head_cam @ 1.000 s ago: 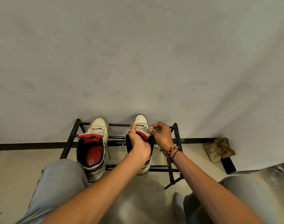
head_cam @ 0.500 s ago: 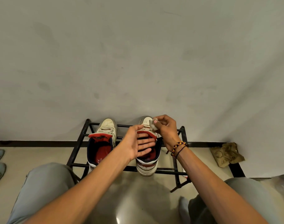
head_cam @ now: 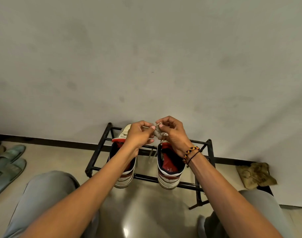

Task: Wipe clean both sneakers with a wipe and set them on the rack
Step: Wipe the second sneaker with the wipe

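At the far left edge a pair of green slides (head_cam: 8, 162) lies on the floor, well apart from our work. The black metal rack (head_cam: 102, 148) stands against the wall, and both sneakers sit on its bars, toes to the wall, heels toward us. The left sneaker (head_cam: 125, 179) is partly covered by our left forearm; the right sneaker (head_cam: 169, 176) shows its red insole and navy lining.

Above the sneakers' toes, our left hand (head_cam: 138, 136) has its fingers curled, thumb and forefinger pinching one side of the crumpled wipe (head_cam: 157, 131). Our right hand (head_cam: 172, 133), with a beaded bracelet (head_cam: 191, 152) at the wrist, pinches the other side in the same way. So the wipe hangs between the two hands, off the shoes.

We judge the sneakers are already placed, and that we are refolding or checking the wipe. To do this well, we should pull the wipe gently so it does not tear, turn a cleaner face outward, and keep it above the shoes without dragging its soiled side across the laces. If any marks remain, the toe caps and side panels are what we would check.

At far right a crumpled brown cloth (head_cam: 255, 175) lies on the floor beside the wall.
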